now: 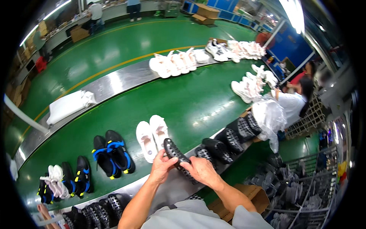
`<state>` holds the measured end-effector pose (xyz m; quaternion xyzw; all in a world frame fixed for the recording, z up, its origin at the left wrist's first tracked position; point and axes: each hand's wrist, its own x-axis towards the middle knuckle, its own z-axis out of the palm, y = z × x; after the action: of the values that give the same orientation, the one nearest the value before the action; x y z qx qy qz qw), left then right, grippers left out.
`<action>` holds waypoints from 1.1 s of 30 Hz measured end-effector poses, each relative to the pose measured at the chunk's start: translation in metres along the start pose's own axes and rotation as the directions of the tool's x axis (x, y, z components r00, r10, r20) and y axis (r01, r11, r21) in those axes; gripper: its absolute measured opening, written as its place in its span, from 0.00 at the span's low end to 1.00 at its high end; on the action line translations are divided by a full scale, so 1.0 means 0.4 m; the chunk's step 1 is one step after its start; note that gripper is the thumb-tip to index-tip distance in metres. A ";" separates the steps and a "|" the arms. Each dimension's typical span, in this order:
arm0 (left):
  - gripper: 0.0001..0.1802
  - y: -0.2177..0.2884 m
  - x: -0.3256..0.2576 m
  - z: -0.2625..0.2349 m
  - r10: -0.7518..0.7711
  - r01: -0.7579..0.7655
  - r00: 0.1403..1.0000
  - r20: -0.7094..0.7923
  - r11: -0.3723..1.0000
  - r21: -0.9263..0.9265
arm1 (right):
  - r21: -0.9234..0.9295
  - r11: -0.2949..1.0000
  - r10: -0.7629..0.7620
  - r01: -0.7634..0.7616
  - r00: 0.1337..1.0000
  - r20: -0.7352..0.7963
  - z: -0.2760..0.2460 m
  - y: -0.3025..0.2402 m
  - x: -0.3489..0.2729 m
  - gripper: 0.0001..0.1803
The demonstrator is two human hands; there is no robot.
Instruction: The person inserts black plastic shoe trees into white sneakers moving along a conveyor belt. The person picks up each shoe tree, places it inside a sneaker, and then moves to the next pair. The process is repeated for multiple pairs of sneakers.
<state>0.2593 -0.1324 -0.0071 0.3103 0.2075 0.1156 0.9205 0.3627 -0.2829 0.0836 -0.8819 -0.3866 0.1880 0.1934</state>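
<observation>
Tabletop (pixel 187 99): green, stretching between metal edges.
Black spotted shoe (pixel 173 149): hovering tilted over the near edge, between both hands.
Left hand (pixel 162 166): its fingers are holding the shoe's left side.
Right hand (pixel 201 170): its fingers are holding the right side.
White pair (pixel 143 137): standing just beyond the held shoe.
Blue-and-black pair (pixel 122 158): sitting further left.
Black row (pixel 230 140): lining the near edge, rightward.

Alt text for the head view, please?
Left hand and right hand grip a black, pale-dotted shoe near the edge of a smooth green surface. Beyond stand two white low shoes; black-and-blue shoes stand to the left.
</observation>
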 end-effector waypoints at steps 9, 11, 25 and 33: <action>0.33 0.036 0.166 -0.124 0.522 -0.126 0.846 -0.108 0.392 0.912 | 0.241 0.965 0.058 -0.099 0.983 0.172 0.088 0.074 0.192 0.30; 0.33 0.073 0.238 -0.134 0.705 -0.194 0.671 0.227 -0.128 0.973 | 0.192 0.975 0.066 -0.112 0.970 0.233 0.103 0.082 0.243 0.32; 0.09 0.139 0.381 -0.213 0.201 -0.080 0.972 0.119 -0.192 0.978 | -0.234 0.968 0.043 -0.088 0.981 -0.188 0.469 0.040 0.458 0.12; 0.13 0.125 0.383 -0.259 0.305 -0.059 0.947 0.106 -0.161 0.985 | -0.105 0.988 0.105 -0.109 0.994 -0.040 0.460 0.000 0.474 0.11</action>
<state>0.3440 0.0133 -0.0984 0.9084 0.2516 0.0744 0.3255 0.3938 -0.1038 -0.1081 -0.9137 -0.3447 0.1618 0.1420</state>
